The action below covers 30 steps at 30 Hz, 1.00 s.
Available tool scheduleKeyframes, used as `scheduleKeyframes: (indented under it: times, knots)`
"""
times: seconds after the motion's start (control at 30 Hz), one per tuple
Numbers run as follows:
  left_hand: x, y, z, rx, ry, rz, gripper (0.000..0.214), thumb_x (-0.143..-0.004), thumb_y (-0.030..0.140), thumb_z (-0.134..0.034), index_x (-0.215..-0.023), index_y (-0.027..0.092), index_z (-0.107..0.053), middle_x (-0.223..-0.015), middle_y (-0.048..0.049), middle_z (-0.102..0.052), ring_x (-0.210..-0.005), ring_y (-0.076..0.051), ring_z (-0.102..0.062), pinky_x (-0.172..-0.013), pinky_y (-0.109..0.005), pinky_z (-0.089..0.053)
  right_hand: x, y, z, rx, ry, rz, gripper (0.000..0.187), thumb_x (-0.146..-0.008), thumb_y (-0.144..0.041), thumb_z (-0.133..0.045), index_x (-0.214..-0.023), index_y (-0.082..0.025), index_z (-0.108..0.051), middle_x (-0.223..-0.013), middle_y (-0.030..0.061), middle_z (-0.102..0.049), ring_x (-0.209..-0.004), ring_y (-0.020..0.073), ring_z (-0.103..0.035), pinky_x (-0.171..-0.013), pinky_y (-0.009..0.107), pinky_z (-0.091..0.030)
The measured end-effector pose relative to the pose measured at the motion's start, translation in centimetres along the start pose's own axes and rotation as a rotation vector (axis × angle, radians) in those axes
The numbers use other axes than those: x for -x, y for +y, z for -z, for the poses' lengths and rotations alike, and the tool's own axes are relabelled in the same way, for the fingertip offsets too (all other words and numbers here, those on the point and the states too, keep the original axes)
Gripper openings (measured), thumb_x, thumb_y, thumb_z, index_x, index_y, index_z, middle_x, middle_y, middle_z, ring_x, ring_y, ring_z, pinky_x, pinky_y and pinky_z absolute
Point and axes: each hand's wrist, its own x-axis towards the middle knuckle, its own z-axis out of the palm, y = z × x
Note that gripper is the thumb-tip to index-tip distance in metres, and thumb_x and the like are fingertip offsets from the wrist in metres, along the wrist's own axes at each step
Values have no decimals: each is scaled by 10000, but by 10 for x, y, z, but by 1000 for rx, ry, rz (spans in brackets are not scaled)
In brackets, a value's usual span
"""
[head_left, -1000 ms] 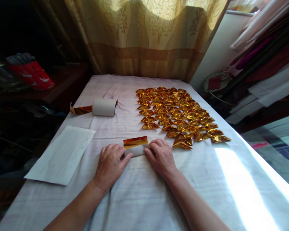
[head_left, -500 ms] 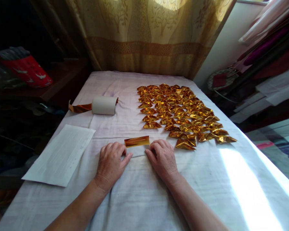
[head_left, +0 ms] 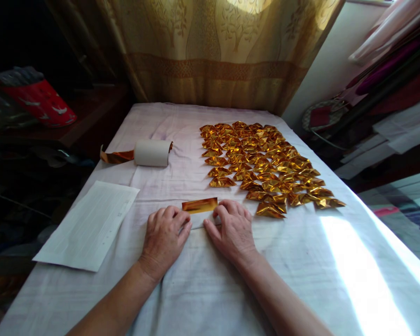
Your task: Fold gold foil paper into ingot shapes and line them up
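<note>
A small sheet of gold foil paper (head_left: 199, 205) lies in front of me, its lower part folded over so that the white back shows beneath a gold strip. My left hand (head_left: 165, 237) holds the left end, thumb and fingertips drawn together on the folded edge. At the right end, my right hand (head_left: 234, 229) has its fingers curled on the paper, and its thumb presses along the white fold. Both hands rest on the cloth-covered table (head_left: 192, 289). Just beyond my right hand stand rows of folded gold foil ingots (head_left: 259, 163).
A white cardboard tube (head_left: 151, 153) with copper-coloured foil sticking out lies at the back left. Nearer on the left is a printed paper sheet (head_left: 87, 226). A red container (head_left: 44, 102) stands on a dark side shelf. A gold curtain (head_left: 210, 70) hangs behind the table.
My right hand has shifted slightly left, its thumb sliding inward along the white fold. My left thumb has drawn closer to its fingers. The foil paper stays in place.
</note>
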Motion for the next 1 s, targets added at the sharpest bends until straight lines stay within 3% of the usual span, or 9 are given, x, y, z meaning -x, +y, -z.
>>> scheduleKeyframes:
  times: [0.17, 0.43, 0.8, 0.9, 1.0]
  knots:
    - [-1, 4, 0, -19, -16, 11, 147, -869, 383, -684, -900, 244, -651, -903, -21, -623, -884, -231, -557, -809, -378, -371, 0, -10, -5, 49, 38, -54, 310, -807, -505, -701, -824, -216, -589, -1097, 105, -641, -1045, 296, -530, -934, 436, -327]
    - [-1, 2, 0, 18, -36, 38, 87, -855, 290, -691, -927, 254, -660, -963, -20, -638, -940, -235, -567, -850, -387, -373, 6, 20, 0, -50, 21, -76, 58, -875, -302, -631, -858, -246, -636, -1187, 64, -631, -1138, 264, -529, -976, 439, -317]
    - [-5, -19, 11, 120, -164, 57, 143, -858, 202, -617, -942, 281, -701, -991, 2, -677, -947, -220, -620, -862, -394, -416, 9, 31, -4, -66, 9, -39, 73, -879, -319, -636, -907, -254, -654, -1227, 72, -609, -1172, 271, -515, -993, 460, -332]
    - [-4, -18, 14, 81, -94, 29, 161, -869, 183, -600, -951, 269, -708, -980, -13, -679, -931, -230, -617, -838, -395, -423, 9, 33, -5, -69, 26, -24, 73, -884, -319, -628, -904, -253, -650, -1225, 75, -609, -1174, 266, -509, -1001, 454, -325]
    - [-1, -5, 13, 45, 49, -127, 188, -907, 223, -582, -1031, 270, -716, -1059, -44, -672, -1001, -246, -587, -892, -413, -410, 10, 32, -5, -73, 38, -21, 73, -890, -318, -622, -897, -248, -644, -1220, 80, -613, -1171, 264, -507, -1001, 449, -320]
